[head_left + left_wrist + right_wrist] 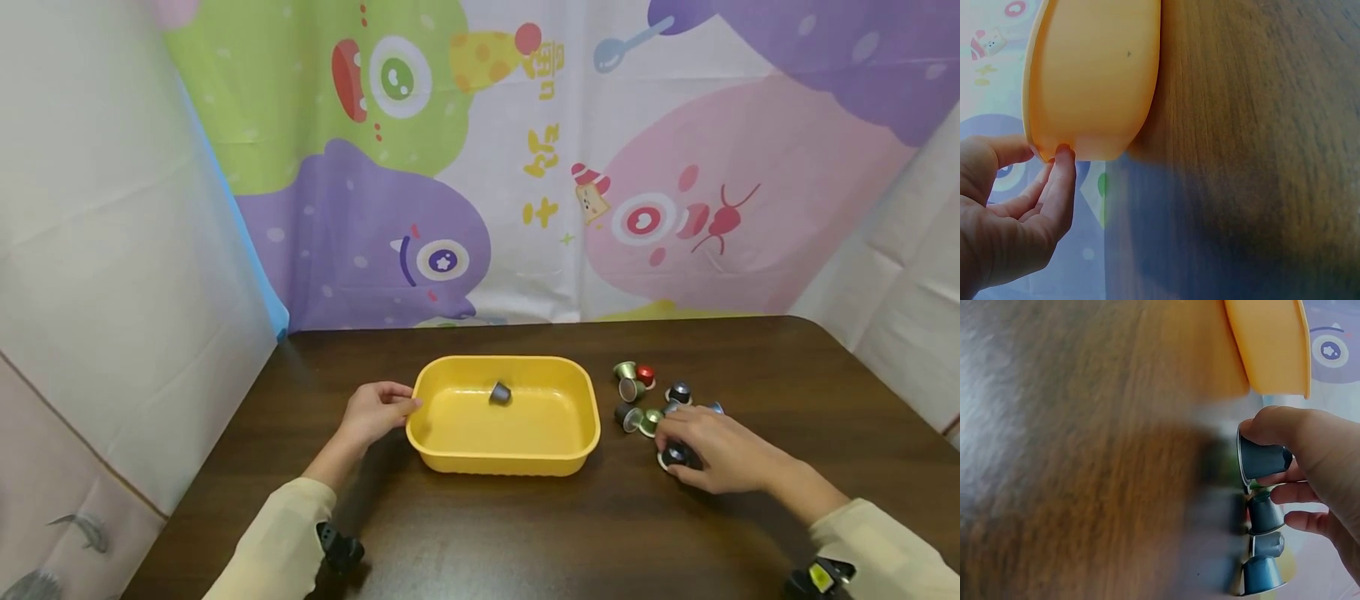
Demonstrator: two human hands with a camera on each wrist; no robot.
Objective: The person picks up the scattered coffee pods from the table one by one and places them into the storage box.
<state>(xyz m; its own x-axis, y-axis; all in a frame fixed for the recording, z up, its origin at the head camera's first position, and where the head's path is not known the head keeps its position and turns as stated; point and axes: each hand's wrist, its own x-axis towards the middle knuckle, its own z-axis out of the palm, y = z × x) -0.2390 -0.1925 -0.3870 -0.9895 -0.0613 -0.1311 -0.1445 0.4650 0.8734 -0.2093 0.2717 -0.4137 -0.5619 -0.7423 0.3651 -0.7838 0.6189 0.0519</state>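
My left hand (375,412) pinches the rim at the left end of a yellow plastic basin (502,463), thumb on one side and fingers on the other in the left wrist view. A dark grey coffee capsule (500,394) lies tipped inside the basin. To the right of it, my right hand (716,448) holds a black coffee capsule (676,454) between thumb and fingers, low over the table. In the right wrist view this capsule (1263,457) has its thumb at the rim, and more capsules show beyond it, including a blue one (1261,575).
Beside the right hand lie several loose capsules: a red one (645,375), a gold one (624,370), a green one (651,422) and another black one (679,392). They sit on a dark wooden table (465,533). A printed cartoon cloth (540,275) hangs behind it.
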